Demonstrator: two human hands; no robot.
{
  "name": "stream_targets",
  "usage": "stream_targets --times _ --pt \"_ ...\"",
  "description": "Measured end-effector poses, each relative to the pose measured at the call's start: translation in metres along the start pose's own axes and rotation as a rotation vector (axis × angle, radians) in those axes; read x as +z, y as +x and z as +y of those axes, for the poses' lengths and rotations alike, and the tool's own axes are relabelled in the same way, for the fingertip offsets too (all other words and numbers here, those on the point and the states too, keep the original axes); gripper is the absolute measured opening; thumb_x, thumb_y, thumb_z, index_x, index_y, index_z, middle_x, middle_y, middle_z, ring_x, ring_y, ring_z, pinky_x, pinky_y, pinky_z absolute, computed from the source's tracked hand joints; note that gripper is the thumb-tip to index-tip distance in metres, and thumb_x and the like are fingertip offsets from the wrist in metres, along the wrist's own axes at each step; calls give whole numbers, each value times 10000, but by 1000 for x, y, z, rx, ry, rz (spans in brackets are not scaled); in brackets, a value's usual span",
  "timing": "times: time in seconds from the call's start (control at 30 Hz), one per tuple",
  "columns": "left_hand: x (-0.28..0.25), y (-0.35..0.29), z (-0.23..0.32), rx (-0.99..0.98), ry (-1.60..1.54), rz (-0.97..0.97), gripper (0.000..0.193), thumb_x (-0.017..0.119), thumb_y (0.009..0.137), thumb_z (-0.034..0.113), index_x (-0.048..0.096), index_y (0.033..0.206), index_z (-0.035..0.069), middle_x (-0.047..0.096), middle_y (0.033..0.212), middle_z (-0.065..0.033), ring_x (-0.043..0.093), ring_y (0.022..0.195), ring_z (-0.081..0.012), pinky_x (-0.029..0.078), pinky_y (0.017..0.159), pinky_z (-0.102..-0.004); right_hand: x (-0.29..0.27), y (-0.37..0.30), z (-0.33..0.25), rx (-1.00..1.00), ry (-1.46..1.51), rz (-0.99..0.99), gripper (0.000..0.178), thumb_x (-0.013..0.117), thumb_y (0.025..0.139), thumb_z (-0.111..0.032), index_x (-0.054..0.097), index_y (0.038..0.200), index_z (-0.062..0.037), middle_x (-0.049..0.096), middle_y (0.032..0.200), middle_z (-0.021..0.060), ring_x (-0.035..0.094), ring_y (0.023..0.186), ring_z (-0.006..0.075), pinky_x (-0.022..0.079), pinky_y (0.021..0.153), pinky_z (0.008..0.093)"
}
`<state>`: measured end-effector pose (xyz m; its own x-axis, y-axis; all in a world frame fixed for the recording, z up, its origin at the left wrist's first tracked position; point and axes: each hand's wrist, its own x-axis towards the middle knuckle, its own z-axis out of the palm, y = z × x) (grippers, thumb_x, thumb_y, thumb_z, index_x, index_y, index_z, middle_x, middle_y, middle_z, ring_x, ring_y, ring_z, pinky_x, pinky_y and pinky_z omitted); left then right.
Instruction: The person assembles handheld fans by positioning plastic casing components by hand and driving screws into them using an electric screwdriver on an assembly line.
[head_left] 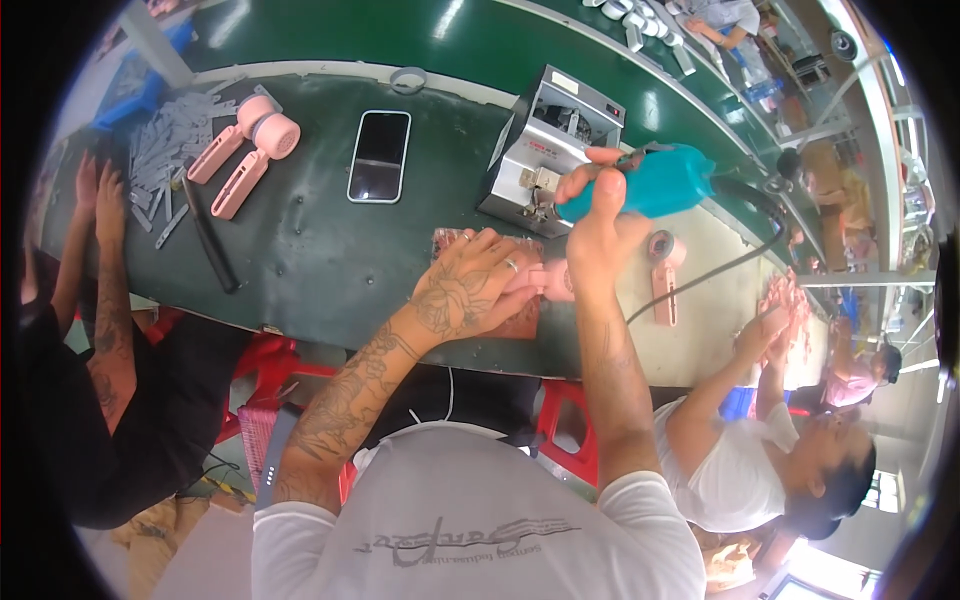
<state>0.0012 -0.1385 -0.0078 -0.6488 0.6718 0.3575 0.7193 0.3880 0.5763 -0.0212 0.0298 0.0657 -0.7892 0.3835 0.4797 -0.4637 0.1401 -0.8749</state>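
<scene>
My right hand (603, 225) is wrapped round a teal electric screwdriver (655, 185), its nose end pointing left at the front of a silver screw feeder (545, 150). The driver's bit is hidden from me. My left hand (465, 285) presses down on a pink handheld fan body (558, 282), fingers closed over it. Its round end sticks out to the right, under my right wrist; the rest is covered by my fingers. Below it lies a pinkish-red pad (518, 323) on the table.
Two pink fan bodies (262, 140), grey strips (165, 140) and a black-handled tool (212, 245) lie left. A phone (380, 155) and a tape roll (408, 80) are farther back. Another fan body (664, 280) and the driver's cable (690, 285) lie right. Co-workers sit on both sides.
</scene>
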Motion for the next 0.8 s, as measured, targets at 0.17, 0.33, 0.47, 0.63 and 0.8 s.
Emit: stream_targets --times 0.17,0.33,0.47,0.63,0.8 --pt "-2 1 2 22 -19 -31 478 663 984 305 630 1402 77 669 1312 -129 603 1217 -350 460 1106 -550 -1 9 33 -88 -19 -53 382 667 1088 -368 581 1115 3 605 779 63 623 694 184 524 658 335" --pt "-2 0 2 2 -29 8 467 671 966 275 631 1394 92 674 1284 -124 609 1202 -348 467 1097 -548 -3 1 23 62 -25 -30 362 649 1093 -350 585 1106 6 597 757 70 616 671 194 522 632 343" --pt "3 2 -2 66 -20 151 442 720 910 170 674 1347 118 696 1179 -97 635 1047 -334 512 914 -483 -18 -25 -16 40 51 -6 412 656 1084 -377 630 1156 28 665 749 54 638 695 153 504 664 300" --pt "4 6 -1 92 -3 165 442 729 895 170 695 1333 113 698 1180 -89 634 1038 -327 517 907 -474 -43 -54 -25 140 66 -50 585 701 1038 -501 611 1222 47 656 758 74 644 700 170 505 625 306" --pt "1 3 1 50 -16 118 450 722 892 157 696 1340 113 701 1164 -90 639 1056 -326 520 928 -468 -41 -60 -24 162 89 -47 577 716 1027 -497 609 1196 44 647 761 71 643 704 172 503 622 303"
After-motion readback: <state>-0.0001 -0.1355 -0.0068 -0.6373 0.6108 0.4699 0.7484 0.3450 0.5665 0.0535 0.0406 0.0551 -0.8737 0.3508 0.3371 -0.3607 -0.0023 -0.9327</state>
